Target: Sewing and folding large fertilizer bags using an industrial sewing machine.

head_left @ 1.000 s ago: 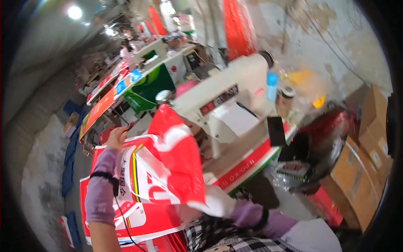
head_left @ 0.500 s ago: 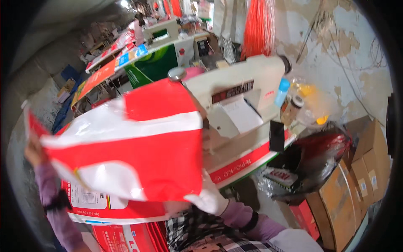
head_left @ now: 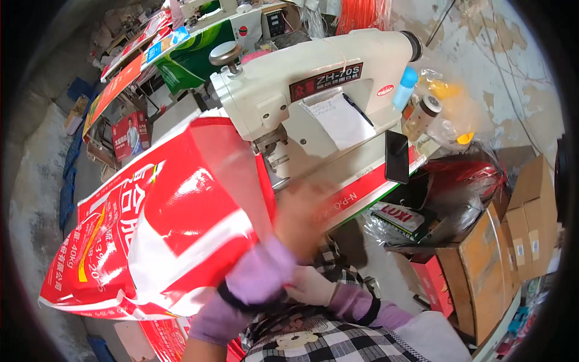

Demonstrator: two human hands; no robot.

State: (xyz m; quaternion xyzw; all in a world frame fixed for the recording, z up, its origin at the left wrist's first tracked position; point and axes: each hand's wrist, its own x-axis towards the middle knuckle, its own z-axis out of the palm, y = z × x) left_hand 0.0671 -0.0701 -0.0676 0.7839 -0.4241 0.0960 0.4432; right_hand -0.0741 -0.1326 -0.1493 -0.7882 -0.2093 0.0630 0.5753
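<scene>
A large red and white woven sack (head_left: 187, 181) lies spread to the left of a cream sewing machine (head_left: 247, 99), with its far right corner close by the needle area. My left hand (head_left: 298, 220), bare and smeared by motion, reaches across past the sack's right edge, in front of the machine's bed. Its fingers are too blurred to read. Below it is my right hand (head_left: 310, 286) in a white glove, close to my checked apron (head_left: 301, 344). The left sleeve covers the gloved fingertips, so any grip there is hidden.
A black phone (head_left: 396, 158), a notepad (head_left: 338, 120) with a pen, a blue bottle (head_left: 405, 87) and a jar (head_left: 424, 110) are on or beside the machine. Cardboard boxes (head_left: 482, 283) stand at the right. More red sacks (head_left: 163, 341) lie below.
The sack has come down from in front of the machine and now lies at its left. My left hand has swung from the far left across to the middle. The view has shifted.
</scene>
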